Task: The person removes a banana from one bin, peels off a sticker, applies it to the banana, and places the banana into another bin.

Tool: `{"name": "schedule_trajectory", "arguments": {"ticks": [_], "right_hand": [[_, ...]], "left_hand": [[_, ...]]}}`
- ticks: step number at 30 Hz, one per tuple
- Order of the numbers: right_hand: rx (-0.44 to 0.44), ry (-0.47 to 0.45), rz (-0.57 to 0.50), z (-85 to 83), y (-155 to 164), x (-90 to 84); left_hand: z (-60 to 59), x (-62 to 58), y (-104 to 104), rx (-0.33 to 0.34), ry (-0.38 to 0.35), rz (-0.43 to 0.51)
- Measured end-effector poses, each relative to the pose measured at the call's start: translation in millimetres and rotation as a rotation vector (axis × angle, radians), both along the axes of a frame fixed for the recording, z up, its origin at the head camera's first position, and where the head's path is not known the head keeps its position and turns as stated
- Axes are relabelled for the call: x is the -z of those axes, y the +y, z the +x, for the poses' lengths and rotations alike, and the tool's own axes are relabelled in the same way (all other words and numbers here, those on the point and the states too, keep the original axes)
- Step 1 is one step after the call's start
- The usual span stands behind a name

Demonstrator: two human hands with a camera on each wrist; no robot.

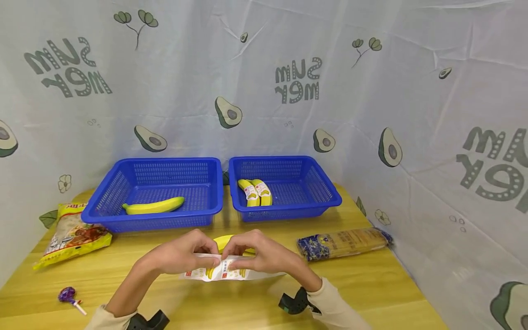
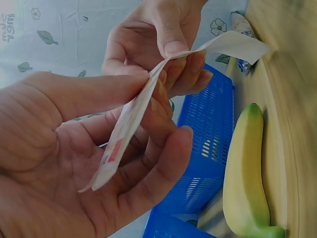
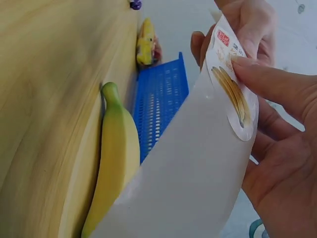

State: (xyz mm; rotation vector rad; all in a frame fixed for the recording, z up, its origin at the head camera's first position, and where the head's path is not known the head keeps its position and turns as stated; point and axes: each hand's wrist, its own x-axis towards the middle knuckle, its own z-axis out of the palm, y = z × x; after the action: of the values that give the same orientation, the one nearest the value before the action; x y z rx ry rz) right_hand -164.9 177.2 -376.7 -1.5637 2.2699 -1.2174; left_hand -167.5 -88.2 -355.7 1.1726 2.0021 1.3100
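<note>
Both hands hold a white sticker sheet [image 1: 222, 273] printed with banana labels, just above the wooden table. My left hand [image 1: 183, 254] pinches its left part [image 2: 130, 122] between thumb and fingers. My right hand [image 1: 261, 254] pinches the right part, its thumb on a round banana label [image 3: 233, 94]. A yellow banana [image 1: 224, 241] lies on the table right behind the hands, also in the wrist views [image 2: 247, 173] [image 3: 114, 158]. Behind stand two blue baskets: the left one [image 1: 156, 192] holds one bare banana [image 1: 154, 206], the right one [image 1: 284, 185] two labelled bananas [image 1: 255, 192].
A yellow snack bag [image 1: 72, 233] lies at the table's left edge and a purple lollipop [image 1: 70, 297] near the front left. A long noodle packet [image 1: 344, 243] lies to the right. Avocado-print sheeting walls in the table on three sides.
</note>
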Motion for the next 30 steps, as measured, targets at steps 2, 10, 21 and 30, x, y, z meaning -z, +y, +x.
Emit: {"name": "schedule_trajectory", "arguments": {"ticks": [2,10,21,30], "right_hand": [[0.011,0.004,-0.012,0.9,0,-1.3],[0.028,-0.007,-0.009,0.4,3,-6.1],[0.055,-0.083,0.034,-9.1,13,-6.3],[0.095,-0.1,0.121,-21.5,28,-7.9]], "left_hand": [[1.0,-1.6,0,-0.009,-0.023,0.0],[2.1,-4.3,1,-0.029,-0.021,-0.014],[1.3,-4.1,-5,-0.082,-0.039,-0.038],[-2.9,-2.1,-4,-0.103,-0.035,-0.044]]}}
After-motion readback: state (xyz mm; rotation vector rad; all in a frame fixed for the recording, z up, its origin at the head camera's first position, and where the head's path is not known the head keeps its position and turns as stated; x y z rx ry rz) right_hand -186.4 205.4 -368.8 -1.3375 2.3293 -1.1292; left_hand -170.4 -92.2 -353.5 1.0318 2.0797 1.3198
